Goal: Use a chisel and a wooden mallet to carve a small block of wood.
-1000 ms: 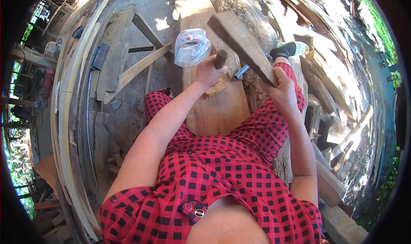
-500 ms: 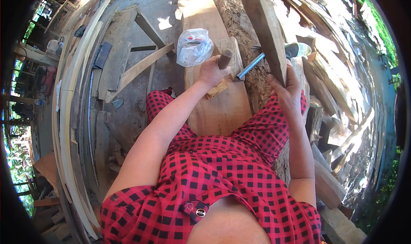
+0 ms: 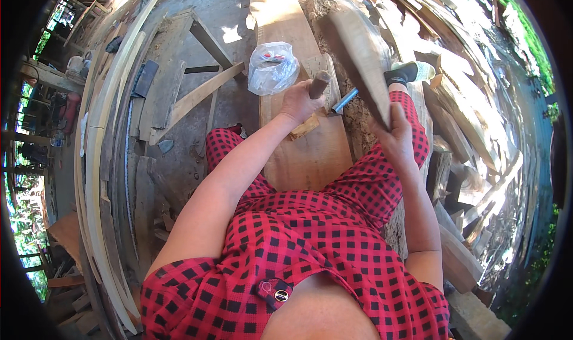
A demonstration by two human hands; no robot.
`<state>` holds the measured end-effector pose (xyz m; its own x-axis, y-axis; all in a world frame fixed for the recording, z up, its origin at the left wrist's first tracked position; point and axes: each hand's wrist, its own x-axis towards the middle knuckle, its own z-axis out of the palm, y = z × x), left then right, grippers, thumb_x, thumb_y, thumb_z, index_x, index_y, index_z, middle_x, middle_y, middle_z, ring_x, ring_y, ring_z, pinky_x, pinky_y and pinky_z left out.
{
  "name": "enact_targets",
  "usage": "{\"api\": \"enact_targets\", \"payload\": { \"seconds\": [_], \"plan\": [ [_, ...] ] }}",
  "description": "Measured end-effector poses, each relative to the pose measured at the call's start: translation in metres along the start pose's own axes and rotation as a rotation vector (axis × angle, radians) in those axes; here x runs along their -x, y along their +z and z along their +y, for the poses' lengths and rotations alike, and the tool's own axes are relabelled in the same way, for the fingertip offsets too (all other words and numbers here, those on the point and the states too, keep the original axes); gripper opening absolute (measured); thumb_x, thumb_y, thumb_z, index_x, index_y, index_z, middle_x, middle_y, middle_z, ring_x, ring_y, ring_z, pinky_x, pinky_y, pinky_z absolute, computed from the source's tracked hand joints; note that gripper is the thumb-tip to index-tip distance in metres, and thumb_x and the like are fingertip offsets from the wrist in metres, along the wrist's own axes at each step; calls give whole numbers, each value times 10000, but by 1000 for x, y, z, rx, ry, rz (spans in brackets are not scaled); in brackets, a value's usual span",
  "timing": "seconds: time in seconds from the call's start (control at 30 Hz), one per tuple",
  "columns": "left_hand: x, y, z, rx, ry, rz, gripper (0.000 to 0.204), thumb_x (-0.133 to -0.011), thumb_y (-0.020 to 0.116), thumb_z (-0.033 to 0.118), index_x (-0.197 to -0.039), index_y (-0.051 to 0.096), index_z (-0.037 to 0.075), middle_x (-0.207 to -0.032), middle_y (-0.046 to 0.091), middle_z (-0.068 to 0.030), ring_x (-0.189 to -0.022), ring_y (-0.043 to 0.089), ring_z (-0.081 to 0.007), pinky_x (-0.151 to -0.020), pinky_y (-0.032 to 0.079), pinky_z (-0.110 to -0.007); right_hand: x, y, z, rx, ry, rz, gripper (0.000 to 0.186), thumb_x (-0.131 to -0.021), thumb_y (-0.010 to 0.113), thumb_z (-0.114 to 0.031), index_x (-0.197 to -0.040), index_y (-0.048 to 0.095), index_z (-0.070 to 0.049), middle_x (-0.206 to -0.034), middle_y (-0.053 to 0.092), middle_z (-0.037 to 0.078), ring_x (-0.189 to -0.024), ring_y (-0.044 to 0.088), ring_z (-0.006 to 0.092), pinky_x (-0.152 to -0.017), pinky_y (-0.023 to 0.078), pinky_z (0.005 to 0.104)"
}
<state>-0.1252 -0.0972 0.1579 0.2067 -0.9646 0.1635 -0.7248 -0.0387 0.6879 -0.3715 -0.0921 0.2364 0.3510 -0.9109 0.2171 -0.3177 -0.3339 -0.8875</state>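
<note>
My left hand (image 3: 299, 104) is closed around the upright wooden handle of a chisel (image 3: 320, 85); its blade is hidden below my fist. Beneath it, a pale wooden block (image 3: 323, 65) rests on a wide plank (image 3: 307, 167) between my legs, and a small yellowish wood piece (image 3: 305, 127) lies beside my wrist. In my right hand (image 3: 397, 138) is the narrow end of a thick wooden club (image 3: 364, 62), blurred by motion. Its broad end slants up and left, right of the chisel handle and apart from it. A blue metal tool (image 3: 344, 101) lies just right of the block, partly covered by the club.
A clear plastic bag (image 3: 272, 71) sits on the plank's left side. Rough bark-covered timber (image 3: 322, 9) runs along its right. Split firewood (image 3: 462, 98) is heaped farther right. At left stand long boards (image 3: 95, 161) and a wooden frame (image 3: 206, 92).
The club has swung left and down toward the chisel handle, covering more of the blue metal tool. My left hand has shifted slightly right, still gripping the chisel.
</note>
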Motion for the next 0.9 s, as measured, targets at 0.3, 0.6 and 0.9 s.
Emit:
{"api": "enact_targets", "payload": {
  "seconds": [0.3,0.6,0.9],
  "plan": [
    [20,-22,-60,287,-131,57,275,-746,714,277,-825,595,41,-725,635,-92,-713,651,-225,-628,503,-345,6,15,7,-397,477,-48,153,-849,656,-148,-899,535,-69,-608,555,0,-399,480,64,-344,313,183],
    [96,-37,-105,1058,-510,295,148,-812,675,119,-903,578,54,-849,619,-80,-745,653,-197,-668,590,-350,35,79,53,-363,744,-243,159,-858,642,-143,-872,520,-43,-588,549,26,-393,499,89,-320,334,216],
    [97,-41,-86,1030,-419,333,138,-813,664,77,-922,582,61,-901,607,-59,-805,631,-165,-685,584,-328,32,83,60,-290,753,-260,169,-854,647,-152,-856,524,-36,-587,544,26,-393,489,89,-323,333,226]
  ]
}}
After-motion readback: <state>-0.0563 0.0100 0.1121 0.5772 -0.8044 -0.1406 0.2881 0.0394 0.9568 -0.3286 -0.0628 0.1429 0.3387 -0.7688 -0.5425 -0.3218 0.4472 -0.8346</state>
